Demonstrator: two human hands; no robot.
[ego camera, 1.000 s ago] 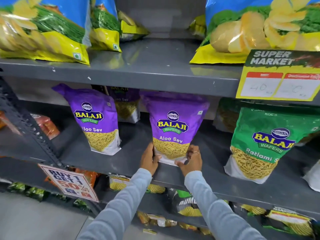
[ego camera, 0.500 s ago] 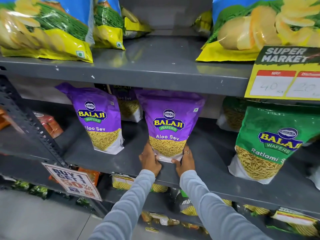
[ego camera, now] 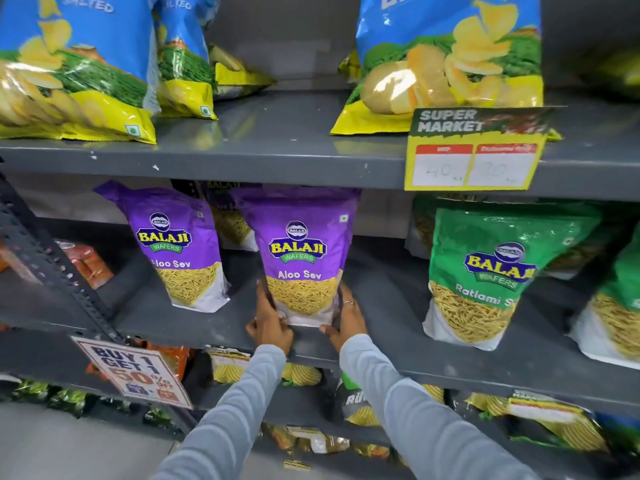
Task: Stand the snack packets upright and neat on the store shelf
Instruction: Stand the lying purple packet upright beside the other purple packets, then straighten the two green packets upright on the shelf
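Two grey-sleeved arms reach forward from the bottom of the view to a grey metal store shelf point(ego camera: 398, 299). The left hand point(ego camera: 270, 323) and right hand point(ego camera: 346, 322) bracket the lower corners of a purple Aloo Sev packet point(ego camera: 299, 254), which stands upright near the front edge of the middle shelf. Each hand is cupped narrowly around a bottom corner, fingers along the packet's sides and thumbs near its base, apparently steadying it so that it sits square and faces outward. A ring shows on the right hand.

Just to the left stands a second purple Aloo Sev packet point(ego camera: 176, 244), leaning slightly; another sits behind, mostly hidden. To the right, well apart, stands a green Ratlami Sev packet point(ego camera: 495, 271).

On the shelf above, blue and yellow chip bags point(ego camera: 446, 57) sit behind a yellow price tag point(ego camera: 474, 157).
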